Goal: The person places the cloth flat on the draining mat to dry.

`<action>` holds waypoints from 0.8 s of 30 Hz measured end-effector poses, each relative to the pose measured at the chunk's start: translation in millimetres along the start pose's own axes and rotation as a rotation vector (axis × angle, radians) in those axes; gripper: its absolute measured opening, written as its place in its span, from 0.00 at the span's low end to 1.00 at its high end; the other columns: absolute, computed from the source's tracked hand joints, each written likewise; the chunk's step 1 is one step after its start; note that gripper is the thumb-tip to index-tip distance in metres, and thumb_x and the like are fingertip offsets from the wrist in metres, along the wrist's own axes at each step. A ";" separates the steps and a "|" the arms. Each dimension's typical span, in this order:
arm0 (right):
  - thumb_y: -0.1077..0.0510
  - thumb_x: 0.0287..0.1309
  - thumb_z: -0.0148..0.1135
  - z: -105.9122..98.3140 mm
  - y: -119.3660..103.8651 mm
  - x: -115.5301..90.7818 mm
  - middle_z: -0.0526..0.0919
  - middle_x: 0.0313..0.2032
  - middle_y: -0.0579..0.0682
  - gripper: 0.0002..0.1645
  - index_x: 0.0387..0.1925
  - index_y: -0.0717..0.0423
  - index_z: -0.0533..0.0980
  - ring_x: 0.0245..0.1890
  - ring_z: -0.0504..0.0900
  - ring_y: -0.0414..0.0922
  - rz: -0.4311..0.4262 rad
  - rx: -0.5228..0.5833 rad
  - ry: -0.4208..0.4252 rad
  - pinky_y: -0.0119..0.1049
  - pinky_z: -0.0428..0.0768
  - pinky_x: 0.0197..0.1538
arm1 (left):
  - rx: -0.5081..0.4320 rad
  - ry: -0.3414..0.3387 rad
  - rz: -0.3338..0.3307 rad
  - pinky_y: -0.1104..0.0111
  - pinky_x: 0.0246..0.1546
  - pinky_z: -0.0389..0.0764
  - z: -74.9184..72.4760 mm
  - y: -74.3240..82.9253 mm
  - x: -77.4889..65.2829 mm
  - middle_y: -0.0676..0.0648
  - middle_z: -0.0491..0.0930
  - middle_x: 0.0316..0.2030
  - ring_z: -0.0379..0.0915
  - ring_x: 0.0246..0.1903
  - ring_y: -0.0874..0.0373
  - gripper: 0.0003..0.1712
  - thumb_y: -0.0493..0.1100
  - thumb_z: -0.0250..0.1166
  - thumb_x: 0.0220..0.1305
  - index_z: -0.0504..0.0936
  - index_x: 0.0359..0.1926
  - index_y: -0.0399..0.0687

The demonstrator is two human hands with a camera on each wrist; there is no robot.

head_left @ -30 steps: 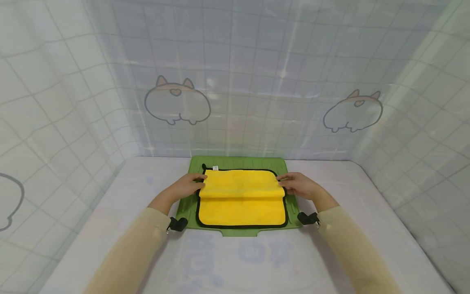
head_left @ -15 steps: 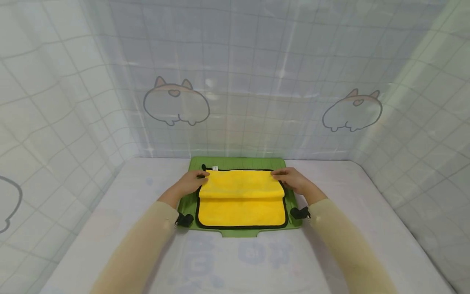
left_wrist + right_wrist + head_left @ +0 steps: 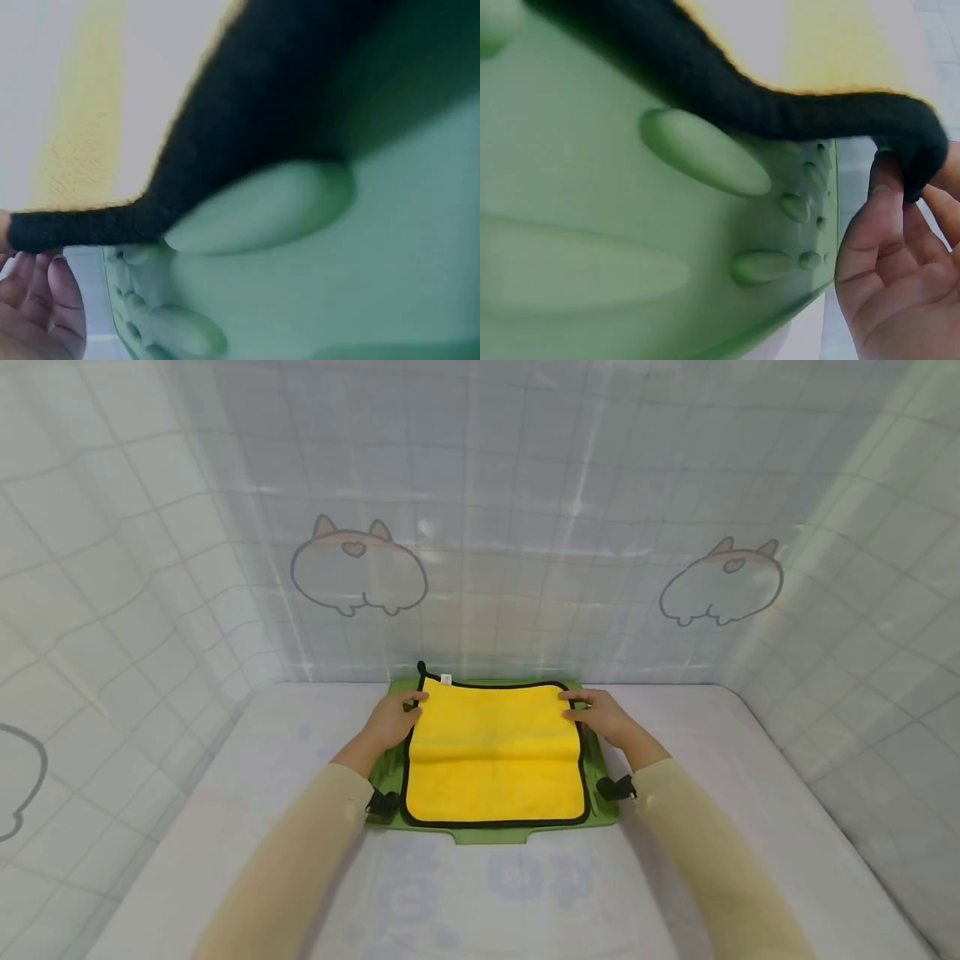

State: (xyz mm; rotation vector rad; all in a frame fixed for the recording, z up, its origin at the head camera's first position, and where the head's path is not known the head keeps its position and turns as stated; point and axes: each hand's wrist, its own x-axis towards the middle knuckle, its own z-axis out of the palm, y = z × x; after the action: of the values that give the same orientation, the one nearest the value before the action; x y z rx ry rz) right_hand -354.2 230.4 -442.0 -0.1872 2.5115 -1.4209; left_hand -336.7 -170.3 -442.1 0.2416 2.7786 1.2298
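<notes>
A yellow towel with black edging lies over a green ribbed board. My left hand pinches the towel's left edge near the far corner. At the opposite edge, my right hand pinches the black border near the far right corner. The far part is lifted, with a soft crease across the middle, while the near part lies flat. In the left wrist view, the black edging runs into the fingers above the board. The right wrist view shows the edging bent down between thumb and fingers.
The board rests on a white table cover with faint blue print. Grid-patterned sheets stand at the back and on both sides. A black loop and a white tag sit at the towel's far left corner.
Both hands first slid in along the side edges and took hold of the towel's upper layer. They then lifted its far part up and away, so the fold across the middle has flattened.
</notes>
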 end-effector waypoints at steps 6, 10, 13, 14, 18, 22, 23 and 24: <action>0.57 0.68 0.63 -2.8 -5.4 4.1 0.62 0.73 0.57 0.29 0.69 0.52 0.72 0.43 0.77 0.54 -0.003 0.000 0.042 0.46 0.79 0.47 | -0.042 0.040 0.007 0.63 0.33 0.75 -0.2 4.9 4.7 0.40 0.67 0.68 0.75 0.49 0.44 0.25 0.39 0.53 0.78 0.68 0.72 0.48; 0.58 0.68 0.63 -4.2 -6.7 9.5 0.59 0.75 0.56 0.31 0.70 0.50 0.70 0.50 0.78 0.54 0.006 -0.012 0.054 0.48 0.79 0.52 | -0.047 0.064 0.029 0.61 0.38 0.77 -0.5 7.2 5.8 0.40 0.63 0.71 0.70 0.60 0.43 0.27 0.37 0.54 0.77 0.66 0.73 0.47; 0.58 0.68 0.63 -3.9 -8.7 12.3 0.56 0.76 0.56 0.32 0.72 0.49 0.68 0.52 0.78 0.53 0.017 -0.032 0.041 0.49 0.78 0.57 | -0.034 0.065 0.030 0.59 0.40 0.78 0.3 7.9 7.8 0.40 0.62 0.71 0.68 0.62 0.41 0.28 0.35 0.54 0.76 0.66 0.73 0.46; 0.59 0.68 0.63 -3.5 -9.6 12.9 0.55 0.76 0.57 0.33 0.73 0.50 0.67 0.51 0.78 0.54 0.019 -0.044 0.033 0.49 0.78 0.57 | -0.022 0.062 0.029 0.60 0.40 0.78 0.9 8.0 8.6 0.39 0.61 0.72 0.68 0.62 0.41 0.28 0.35 0.55 0.76 0.66 0.74 0.45; 0.62 0.68 0.62 -0.4 -12.3 15.4 0.53 0.76 0.61 0.35 0.74 0.53 0.65 0.51 0.76 0.54 0.012 -0.077 -0.003 0.48 0.78 0.57 | 0.026 0.031 0.004 0.63 0.36 0.77 3.8 5.0 13.4 0.37 0.59 0.73 0.69 0.60 0.40 0.30 0.33 0.55 0.74 0.64 0.74 0.43; 0.65 0.69 0.61 2.2 -8.4 19.7 0.54 0.75 0.62 0.34 0.74 0.55 0.64 0.55 0.77 0.56 0.005 -0.082 -0.015 0.46 0.79 0.55 | 0.057 -0.011 -0.027 0.64 0.31 0.75 6.9 -0.6 18.6 0.35 0.57 0.73 0.74 0.46 0.41 0.32 0.33 0.56 0.74 0.61 0.76 0.43; 0.65 0.69 0.60 2.9 -7.0 20.9 0.54 0.75 0.62 0.34 0.74 0.55 0.64 0.55 0.77 0.56 0.005 -0.087 -0.018 0.45 0.79 0.55 | 0.059 -0.021 -0.033 0.63 0.32 0.75 7.4 -2.0 19.3 0.35 0.56 0.74 0.74 0.44 0.42 0.32 0.33 0.56 0.74 0.61 0.76 0.43; 0.65 0.69 0.60 3.6 -5.4 22.2 0.55 0.75 0.62 0.35 0.74 0.55 0.63 0.55 0.77 0.57 0.007 -0.092 -0.020 0.45 0.79 0.53 | 0.061 -0.030 -0.037 0.63 0.34 0.75 7.8 -3.3 19.9 0.34 0.56 0.74 0.73 0.44 0.42 0.33 0.33 0.56 0.74 0.60 0.76 0.43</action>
State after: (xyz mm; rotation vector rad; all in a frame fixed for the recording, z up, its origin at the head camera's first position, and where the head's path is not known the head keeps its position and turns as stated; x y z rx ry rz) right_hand -374.6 219.5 -442.5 -0.2079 2.5610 -1.2952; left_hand -355.4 -163.3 -450.2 0.2105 2.7849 1.1254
